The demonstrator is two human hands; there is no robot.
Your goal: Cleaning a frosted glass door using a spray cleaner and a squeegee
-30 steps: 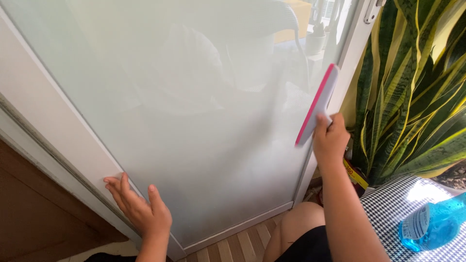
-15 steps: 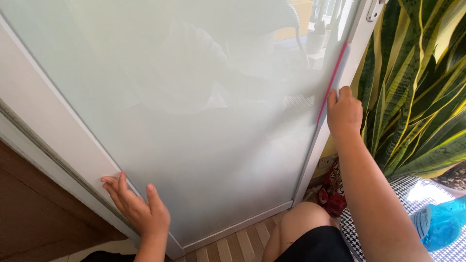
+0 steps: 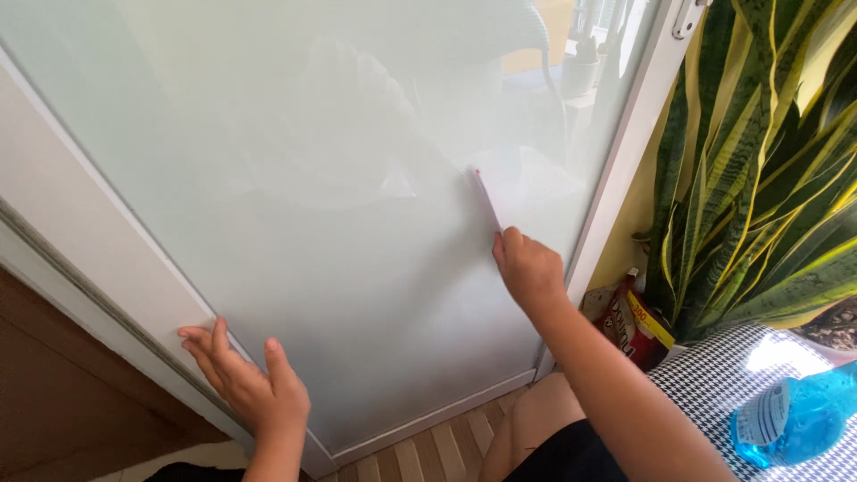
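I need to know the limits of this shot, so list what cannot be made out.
- Squeegee, head view: seen edge-on and motion-blurred; its handle is hidden inside the right hand.
- Spray bottle: cut off by the right and bottom edges.
- Red packet: partly behind the right arm and plant.
- Left hand: its palm against the door frame is hidden.
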